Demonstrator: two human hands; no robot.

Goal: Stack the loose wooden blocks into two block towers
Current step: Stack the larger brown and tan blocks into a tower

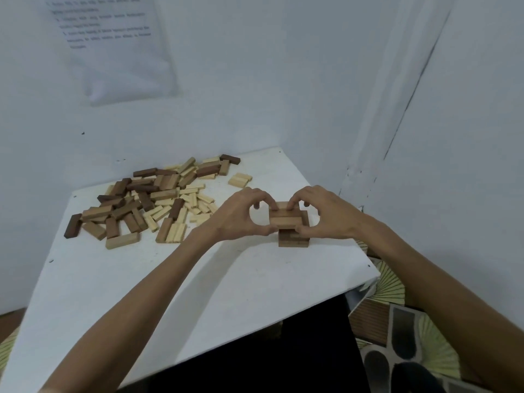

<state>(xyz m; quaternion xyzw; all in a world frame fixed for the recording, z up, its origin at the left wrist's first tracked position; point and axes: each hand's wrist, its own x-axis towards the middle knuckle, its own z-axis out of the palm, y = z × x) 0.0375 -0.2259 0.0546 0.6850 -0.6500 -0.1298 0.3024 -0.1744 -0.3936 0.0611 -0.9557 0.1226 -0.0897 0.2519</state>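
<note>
A short tower of brown wooden blocks (pixel 292 238) stands on the white table (pixel 198 293), right of centre. My left hand (pixel 241 217) and my right hand (pixel 326 214) curl round its top layer of blocks (pixel 285 219) from either side, thumbs at the near edge and fingertips on the far edge. A pile of loose dark, mid-brown and pale blocks (pixel 150 199) lies spread over the far left of the table. Only one tower is in view.
Two pale blocks (pixel 240 179) lie apart behind the tower. White walls close in behind and at the right, with a printed sheet (pixel 113 43) on the back wall. The table's right edge (pixel 371 268) is close to the tower; patterned floor lies beyond.
</note>
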